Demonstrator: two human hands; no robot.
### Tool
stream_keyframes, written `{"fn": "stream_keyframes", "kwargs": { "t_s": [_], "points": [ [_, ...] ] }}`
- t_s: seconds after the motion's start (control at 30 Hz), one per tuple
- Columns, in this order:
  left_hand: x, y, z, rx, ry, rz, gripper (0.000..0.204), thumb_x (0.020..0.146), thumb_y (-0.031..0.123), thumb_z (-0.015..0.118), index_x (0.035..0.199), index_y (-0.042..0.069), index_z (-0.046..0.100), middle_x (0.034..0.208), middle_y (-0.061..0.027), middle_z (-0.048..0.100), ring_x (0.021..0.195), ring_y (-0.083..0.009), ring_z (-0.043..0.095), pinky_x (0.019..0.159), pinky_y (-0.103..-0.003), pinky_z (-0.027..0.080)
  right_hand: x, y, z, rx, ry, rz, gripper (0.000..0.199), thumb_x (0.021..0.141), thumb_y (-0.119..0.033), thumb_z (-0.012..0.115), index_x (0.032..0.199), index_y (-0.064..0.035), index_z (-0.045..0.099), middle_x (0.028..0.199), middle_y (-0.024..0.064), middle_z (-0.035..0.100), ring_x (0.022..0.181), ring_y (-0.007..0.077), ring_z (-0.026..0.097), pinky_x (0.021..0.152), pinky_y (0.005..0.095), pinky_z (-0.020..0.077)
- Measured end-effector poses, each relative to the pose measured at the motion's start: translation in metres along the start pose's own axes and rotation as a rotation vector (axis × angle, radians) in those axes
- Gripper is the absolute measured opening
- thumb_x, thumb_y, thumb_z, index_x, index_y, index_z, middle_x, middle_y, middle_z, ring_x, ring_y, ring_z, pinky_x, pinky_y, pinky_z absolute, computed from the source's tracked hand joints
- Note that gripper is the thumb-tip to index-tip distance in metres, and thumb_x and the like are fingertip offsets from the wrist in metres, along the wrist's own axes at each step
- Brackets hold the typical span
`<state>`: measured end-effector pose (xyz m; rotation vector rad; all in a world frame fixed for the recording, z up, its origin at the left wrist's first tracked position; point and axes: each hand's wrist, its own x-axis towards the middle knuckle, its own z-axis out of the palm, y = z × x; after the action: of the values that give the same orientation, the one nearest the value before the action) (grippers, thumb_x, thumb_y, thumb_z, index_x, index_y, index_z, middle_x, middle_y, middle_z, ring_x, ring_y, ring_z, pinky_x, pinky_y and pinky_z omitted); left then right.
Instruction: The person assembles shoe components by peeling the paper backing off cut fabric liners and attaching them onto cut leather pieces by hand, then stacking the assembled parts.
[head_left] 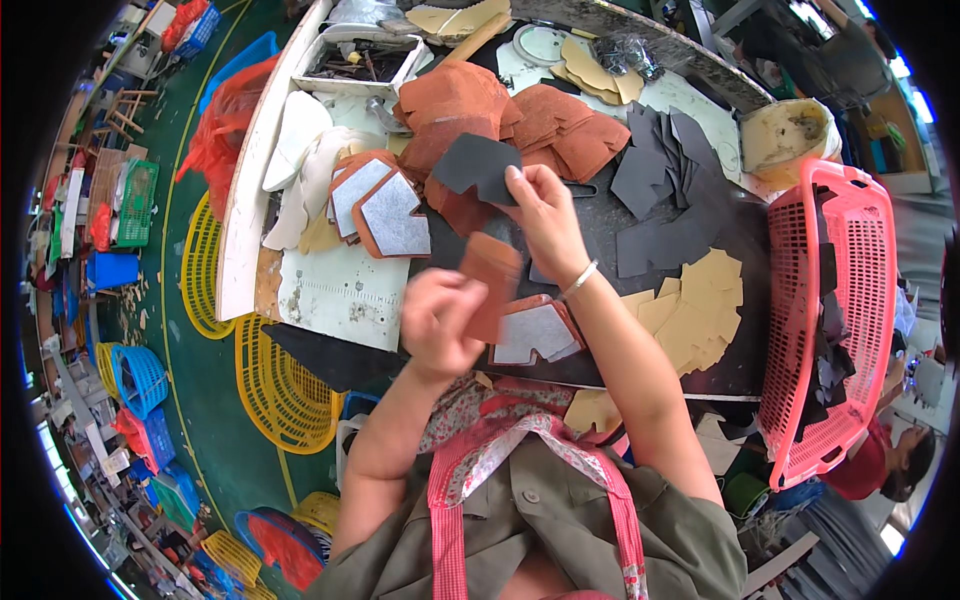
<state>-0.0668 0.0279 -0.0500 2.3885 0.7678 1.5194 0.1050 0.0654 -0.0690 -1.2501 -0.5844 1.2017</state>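
Head view, right hand [545,215] pinching a black piece [474,166], blurred left hand [438,318] curled onto a brown piece [494,285].

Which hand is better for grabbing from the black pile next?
Probably the right hand: it's nearer the black pile than the left hand, though it's holding a black piece.

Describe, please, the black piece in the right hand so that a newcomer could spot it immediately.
Look over the worktable: the right hand pinches a flat, notched black piece. Unlike the dark pieces lying to its right, it is held up.
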Motion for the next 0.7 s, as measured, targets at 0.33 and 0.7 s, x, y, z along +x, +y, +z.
{"fn": "stream_keyframes", "kwargs": {
  "t_s": [0.33, 0.7],
  "points": [
    [-0.01, 0.048, -0.012, -1.009, -0.227, -1.135, 0.04, 0.088, 0.018, 0.07, 0.114, -0.005, 0.051, 0.103, -0.014, 0.065, 0.086, -0.0127, 0.065, 0.068, -0.026, 0.052, -0.108, -0.045, -0.063, -0.142, -0.259, 0.099, 0.011, 0.093, -0.011, 0.063, 0.088, -0.0048, 0.056, 0.076, -0.007, 0.055, 0.067, -0.0011, 0.047, 0.051, 0.0183, 0.0364],
    [-0.038, 0.034, 0.001, -0.408, -0.579, -0.961, 0.023, 0.088, 0.013, 0.068, 0.074, -0.002, 0.058, 0.057, -0.011, 0.061, 0.046, -0.018, 0.06, 0.046, -0.03, 0.044, -0.152, -0.007, -0.063, -0.861, -0.016, -0.204, 0.023, 0.072, 0.0, 0.072, 0.061, 0.0023, 0.051, 0.065, 0.0107, 0.053, 0.053, 0.0215, 0.058, 0.052, 0.031, 0.0473]
  ]
}}
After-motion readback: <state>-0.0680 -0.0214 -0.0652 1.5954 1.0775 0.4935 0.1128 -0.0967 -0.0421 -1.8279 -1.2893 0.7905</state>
